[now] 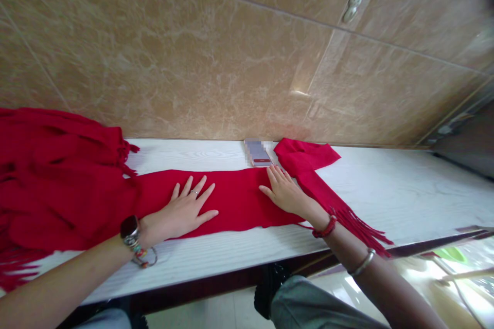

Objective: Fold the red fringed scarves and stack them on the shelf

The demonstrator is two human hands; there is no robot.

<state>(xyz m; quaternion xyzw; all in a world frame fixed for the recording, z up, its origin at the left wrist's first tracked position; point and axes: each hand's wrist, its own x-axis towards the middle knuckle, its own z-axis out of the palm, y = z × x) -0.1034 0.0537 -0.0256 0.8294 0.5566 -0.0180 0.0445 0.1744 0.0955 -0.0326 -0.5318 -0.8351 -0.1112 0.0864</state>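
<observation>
A long red scarf lies flat along a white wood-grain table. My left hand rests palm down on the scarf with fingers spread; a smartwatch and bead bracelets sit on that wrist. My right hand lies flat on the scarf further right, fingers stretched toward the far edge. Beyond my right hand the scarf folds back, and its fringed end runs diagonally toward the table's front edge. A phone lies just behind the scarf by the wall.
A pile of more red fringed scarves covers the left end of the table. A tan marble-tiled wall stands right behind the table. My knees and a dark shoe show below the table's front edge.
</observation>
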